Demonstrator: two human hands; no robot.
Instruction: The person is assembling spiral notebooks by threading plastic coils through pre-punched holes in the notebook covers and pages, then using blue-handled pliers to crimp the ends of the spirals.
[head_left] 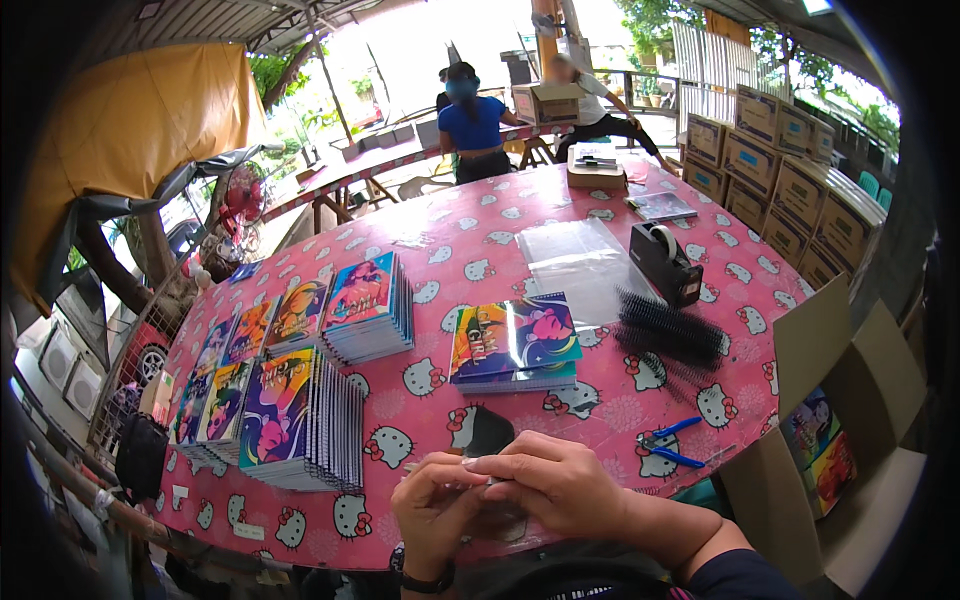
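Note:
My left hand and my right hand meet at the table's near edge. Their fingertips are pinched together around something small and pale, too covered to name. Just beyond the fingers lies a dark flat object, partly hidden by them. A short stack of spiral notebooks with colourful illustrated covers stands ahead of my hands. To the left are taller notebook stacks, placed side by side. Blue-handled pliers rest on the table to the right of my right hand.
Black spiral binding coils lie beside a black tape dispenser and clear plastic sheets. At right, an open carton holds notebooks. Stacked cartons stand behind. Two people are at a farther table.

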